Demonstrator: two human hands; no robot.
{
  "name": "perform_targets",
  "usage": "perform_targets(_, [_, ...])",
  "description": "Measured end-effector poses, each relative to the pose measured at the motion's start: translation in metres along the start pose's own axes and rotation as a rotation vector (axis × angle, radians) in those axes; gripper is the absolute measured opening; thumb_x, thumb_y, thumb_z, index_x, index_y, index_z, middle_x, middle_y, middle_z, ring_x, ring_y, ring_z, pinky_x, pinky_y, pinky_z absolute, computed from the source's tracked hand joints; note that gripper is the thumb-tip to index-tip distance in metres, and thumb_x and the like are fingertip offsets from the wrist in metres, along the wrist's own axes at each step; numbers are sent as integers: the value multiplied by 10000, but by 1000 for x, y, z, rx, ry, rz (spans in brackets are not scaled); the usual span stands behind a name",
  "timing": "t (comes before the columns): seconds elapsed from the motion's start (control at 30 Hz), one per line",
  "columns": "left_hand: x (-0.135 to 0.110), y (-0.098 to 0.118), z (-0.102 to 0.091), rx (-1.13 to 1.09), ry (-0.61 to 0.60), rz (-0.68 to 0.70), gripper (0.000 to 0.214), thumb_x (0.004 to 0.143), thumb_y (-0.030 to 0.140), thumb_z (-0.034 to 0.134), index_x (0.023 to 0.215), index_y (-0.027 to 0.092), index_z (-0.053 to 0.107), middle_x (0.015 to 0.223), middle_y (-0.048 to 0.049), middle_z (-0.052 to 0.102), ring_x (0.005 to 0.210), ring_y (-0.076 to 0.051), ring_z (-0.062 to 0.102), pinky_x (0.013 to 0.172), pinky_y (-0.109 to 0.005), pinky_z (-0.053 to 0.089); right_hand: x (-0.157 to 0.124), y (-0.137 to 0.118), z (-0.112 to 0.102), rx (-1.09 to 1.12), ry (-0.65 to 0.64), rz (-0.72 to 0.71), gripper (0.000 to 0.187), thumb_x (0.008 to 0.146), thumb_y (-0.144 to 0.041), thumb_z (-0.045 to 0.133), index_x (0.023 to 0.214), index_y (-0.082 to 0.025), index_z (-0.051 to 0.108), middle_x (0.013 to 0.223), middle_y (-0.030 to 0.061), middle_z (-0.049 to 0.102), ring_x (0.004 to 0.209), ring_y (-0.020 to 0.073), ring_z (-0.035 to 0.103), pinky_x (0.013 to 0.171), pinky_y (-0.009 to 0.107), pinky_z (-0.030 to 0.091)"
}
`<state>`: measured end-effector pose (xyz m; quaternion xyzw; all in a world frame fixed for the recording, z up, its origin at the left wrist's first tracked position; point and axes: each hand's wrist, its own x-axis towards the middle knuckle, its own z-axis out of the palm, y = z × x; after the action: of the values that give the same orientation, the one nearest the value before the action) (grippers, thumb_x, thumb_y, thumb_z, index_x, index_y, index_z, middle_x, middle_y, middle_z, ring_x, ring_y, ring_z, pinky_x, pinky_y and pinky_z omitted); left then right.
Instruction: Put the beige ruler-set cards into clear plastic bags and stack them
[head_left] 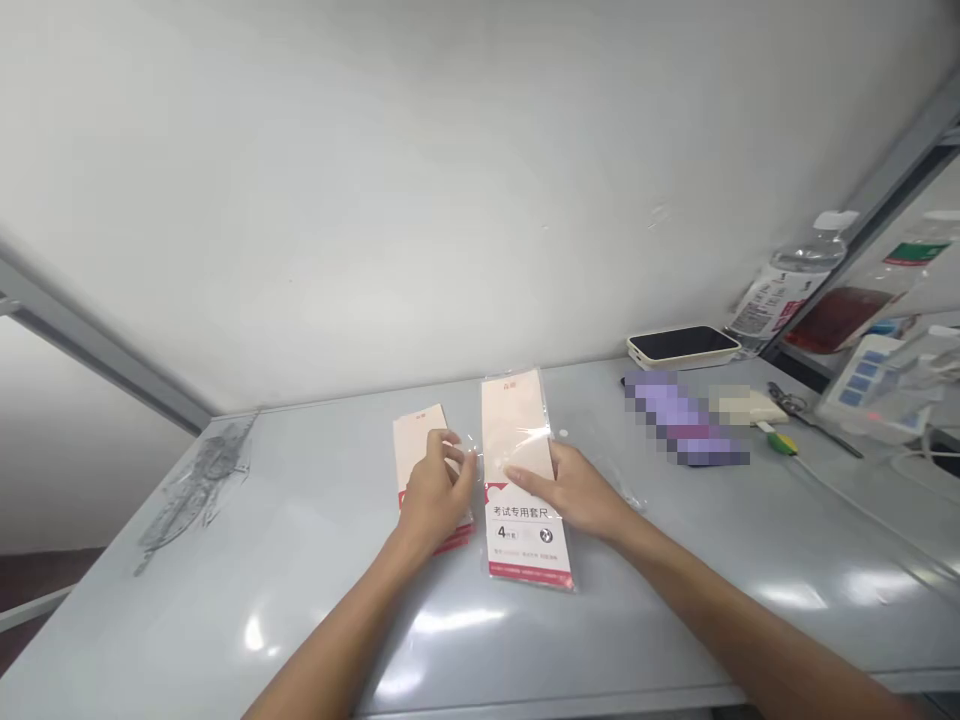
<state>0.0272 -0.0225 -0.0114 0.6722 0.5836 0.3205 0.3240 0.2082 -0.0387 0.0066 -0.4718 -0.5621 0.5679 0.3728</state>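
Two flat packets in clear plastic lie on the grey table (300, 560), each with a pale peach card and a red-edged label. The nearer, right one is a ruler-set packet (526, 535) printed "考试专用套尺". My right hand (570, 490) grips its right side, with the thumb across the plastic. The left packet (414, 445) is partly covered by my left hand (436, 495), whose curled fingers hold it near its right edge. Its lower label is mostly hidden. The two packets lie side by side, a small gap apart.
A phone in a cream case (682, 346) and a pixelated purple item (682, 420) lie at the far right, near scissors (787, 403) and a plastic water bottle (795, 280). A white device (862, 385) and cables sit at the right edge. A white wall rises behind.
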Motion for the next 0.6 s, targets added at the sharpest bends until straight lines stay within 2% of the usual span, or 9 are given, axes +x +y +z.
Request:
perform_targets(0.13, [2, 0, 4, -243, -150, 53, 178, 809, 348, 435, 877, 210, 524, 814, -12, 594, 632, -112, 539, 553, -230, 407, 1, 3, 1, 34, -5, -28, 291, 744, -378, 588, 937, -160, 596, 909, 76, 675, 813, 236, 641, 669, 332, 507])
perform_targets(0.2, [5, -2, 4, -399, -234, 34, 187, 805, 328, 431, 826, 188, 553, 843, -30, 595, 686, -129, 555, 586, -238, 422, 2, 4, 1, 20, 11, -37, 290, 737, -392, 593, 909, -158, 605, 899, 76, 676, 805, 240, 641, 670, 337, 507])
perform_targets(0.27, [9, -3, 2, -501, -269, 13, 208, 796, 337, 446, 770, 165, 561, 920, -51, 583, 739, -145, 561, 614, -245, 433, 3, 6, -1, 2, 38, -44, 305, 726, -404, 603, 915, -165, 604, 903, 69, 676, 809, 243, 640, 677, 343, 507])
perform_targets(0.37, [11, -3, -1, -467, -253, 53, 247, 782, 371, 497, 681, 152, 551, 932, -60, 570, 812, -162, 547, 684, -255, 437, 5, 8, -2, 21, 29, -41, 323, 717, -400, 612, 935, -163, 587, 908, 72, 674, 820, 247, 641, 679, 350, 510])
perform_targets(0.47, [11, 0, -5, -426, -232, 103, 264, 788, 376, 506, 644, 156, 527, 871, -51, 562, 802, -151, 534, 702, -252, 428, 8, 9, -5, 82, -1, -38, 333, 709, -378, 625, 950, -161, 551, 890, 77, 675, 797, 237, 648, 671, 351, 516])
perform_targets(0.6, [13, 3, -15, -458, -180, 63, 288, 795, 389, 483, 614, 167, 445, 731, -14, 530, 673, -109, 517, 648, -227, 423, 13, 9, -17, 48, 111, -2, 324, 704, -381, 620, 926, -176, 504, 676, 23, 656, 640, 195, 644, 629, 333, 517])
